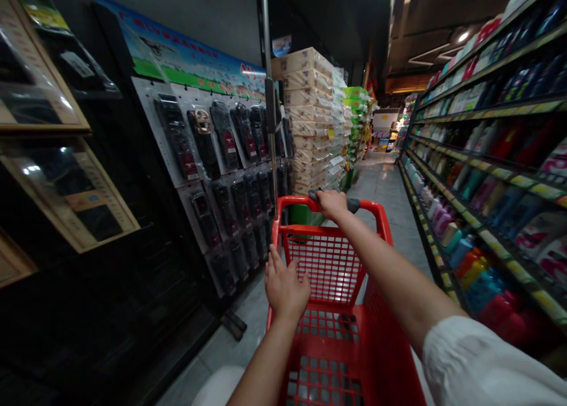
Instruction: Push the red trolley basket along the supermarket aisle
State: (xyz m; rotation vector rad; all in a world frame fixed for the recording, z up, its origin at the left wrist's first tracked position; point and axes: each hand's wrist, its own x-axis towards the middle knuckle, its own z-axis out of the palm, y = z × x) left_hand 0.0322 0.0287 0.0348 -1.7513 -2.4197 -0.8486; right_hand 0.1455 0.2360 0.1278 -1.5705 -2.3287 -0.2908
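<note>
A red plastic shopping cart (330, 264) with grid walls stands right in front of me. Its far bar carries a dark grey handle grip (353, 205), and my right hand (332, 205) is closed around it. My left hand (287, 287) is over the cart's left rim, fingers stretched out and a little apart. Whether the fingertips touch the rim, I cannot tell. A thin upright metal pole (269, 58) rises at the cart's front left corner.
Packaged belts (228, 137) hang on a display board at the left, near framed boxes (88, 199). Behind it rise stacked cartons (308, 123). Long shelves of bottles (491, 164) line the right side. A grey tiled aisle floor (376, 185) runs between them.
</note>
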